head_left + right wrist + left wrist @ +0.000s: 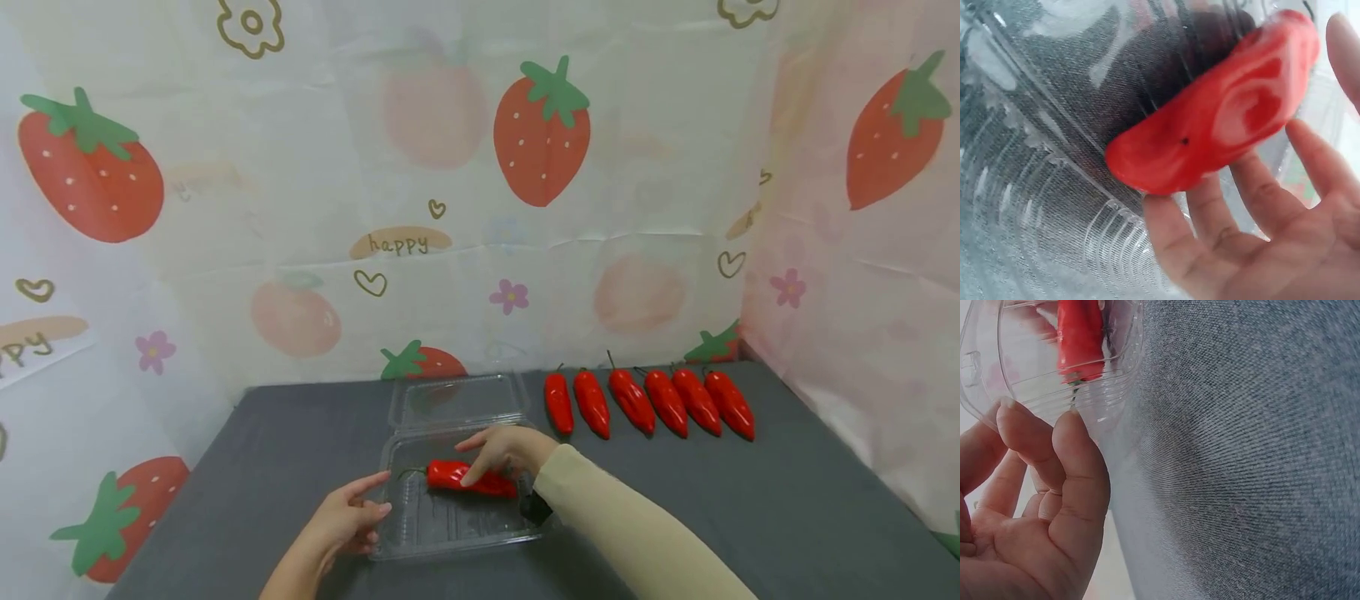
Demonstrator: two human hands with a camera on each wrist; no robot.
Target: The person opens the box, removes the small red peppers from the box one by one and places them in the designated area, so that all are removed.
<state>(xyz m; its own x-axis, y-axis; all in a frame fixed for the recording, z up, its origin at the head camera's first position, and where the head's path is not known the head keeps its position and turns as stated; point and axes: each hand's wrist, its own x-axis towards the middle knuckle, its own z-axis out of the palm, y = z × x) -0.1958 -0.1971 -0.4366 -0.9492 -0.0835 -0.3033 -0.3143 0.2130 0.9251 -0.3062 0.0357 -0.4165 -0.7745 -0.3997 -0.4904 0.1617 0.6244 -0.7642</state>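
Observation:
A red chilli pepper [491, 482] with a thin green stem lies inside a clear plastic box [450, 546], its stem pointing left. My right hand [502, 450] is over the pepper. In the right wrist view, several fingertips touch one side of the pepper [1210, 125], while another digit stands apart near its stem end. At the box's left side, my left hand [341, 517] holds the edge with its fingertips. Seen from the left wrist, bent fingers [1079, 462] meet the clear rim, and the pepper's stem end shows through the plastic.
Several more red peppers [631, 402] lie in a row at the table's back, right of the box. The box's hinged lid [457, 400] is folded back behind it. Dark cloth covers the table [300, 442]; a fruit-printed curtain [315, 208] hangs behind and at both sides.

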